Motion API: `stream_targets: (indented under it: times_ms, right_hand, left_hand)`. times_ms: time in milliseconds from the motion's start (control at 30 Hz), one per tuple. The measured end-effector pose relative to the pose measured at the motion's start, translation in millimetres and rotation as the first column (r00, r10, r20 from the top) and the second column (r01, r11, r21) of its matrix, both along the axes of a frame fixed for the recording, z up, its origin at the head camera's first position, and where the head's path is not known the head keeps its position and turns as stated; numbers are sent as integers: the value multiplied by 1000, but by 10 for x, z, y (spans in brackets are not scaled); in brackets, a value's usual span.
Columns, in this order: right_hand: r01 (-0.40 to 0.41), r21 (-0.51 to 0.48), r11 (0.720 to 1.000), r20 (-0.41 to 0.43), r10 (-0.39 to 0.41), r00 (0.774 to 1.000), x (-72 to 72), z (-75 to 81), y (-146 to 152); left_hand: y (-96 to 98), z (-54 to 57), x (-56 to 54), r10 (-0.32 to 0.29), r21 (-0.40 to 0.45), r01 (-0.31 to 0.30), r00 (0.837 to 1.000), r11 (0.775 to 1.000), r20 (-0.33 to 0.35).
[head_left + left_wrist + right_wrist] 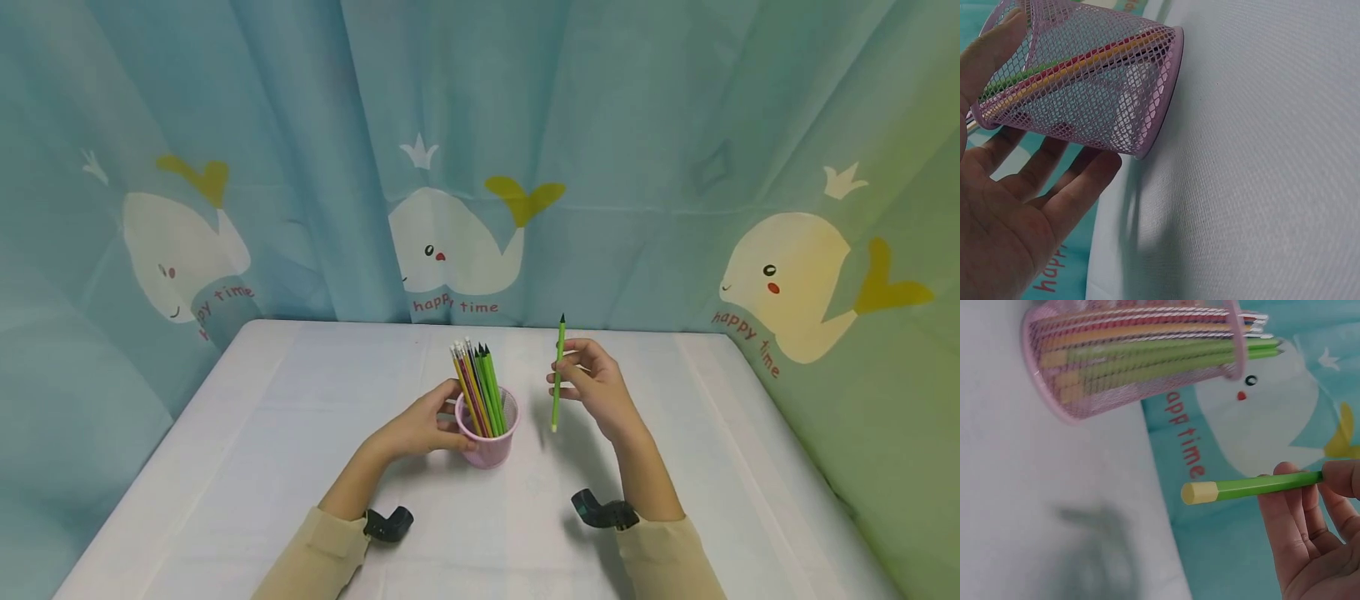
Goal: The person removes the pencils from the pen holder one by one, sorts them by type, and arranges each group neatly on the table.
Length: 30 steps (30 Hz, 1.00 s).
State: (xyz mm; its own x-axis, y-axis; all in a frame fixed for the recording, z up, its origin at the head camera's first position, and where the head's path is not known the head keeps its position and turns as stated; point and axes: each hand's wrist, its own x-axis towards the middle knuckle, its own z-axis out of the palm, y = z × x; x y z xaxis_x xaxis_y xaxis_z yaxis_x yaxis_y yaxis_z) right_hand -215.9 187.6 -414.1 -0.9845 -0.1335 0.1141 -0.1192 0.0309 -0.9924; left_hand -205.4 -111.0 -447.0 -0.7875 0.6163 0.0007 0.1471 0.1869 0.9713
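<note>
Holding a slim green pencil point(557, 385) with a black point and pale end in a pinch, the right hand point(600, 387) sits off to one side of a pink wire-mesh pencil cup point(491, 452) in the head view; the cup is left of the pencil, with a gap between. Pencil's long axis is close to upright, black point up, pale end down. Left hand point(420, 425) is the nearer one to the cup, curled round its side, and yellow, dark and green pencils point(492, 387) lean inside. Beyond both hands, the blue whale-print curtain point(637, 125) says "happy time" three times. Left wrist view: thumb up by the cup's rim, fingers slightly apart along the mesh, plus a cut-off bit of that same lettering. Right wrist view: thumb and fingers pinch the pencil, which runs roughly parallel to the cup; "happy time" again, first letter hidden. Can't make out any brand on the pencils, fwiw.
</note>
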Motion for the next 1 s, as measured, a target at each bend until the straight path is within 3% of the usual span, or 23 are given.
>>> stream_targets:
  times_ms: [400,700,1000]
  right_hand:
    - [53,87,995,91,-61,994,-101,-279,-34]
    - [69,127,989,154,-88,984,-82,-288,-84]
    - [200,329,923,121,-251,960,-166,-544,-74]
  left_hand:
    - [-12,-27,-15,7,-7,-7,1000,1000,-2]
    - [-7,-30,-21,10,-9,-10,1000,1000,-7]
    - [4,-35,-22,14,-10,-14,1000,1000,-8]
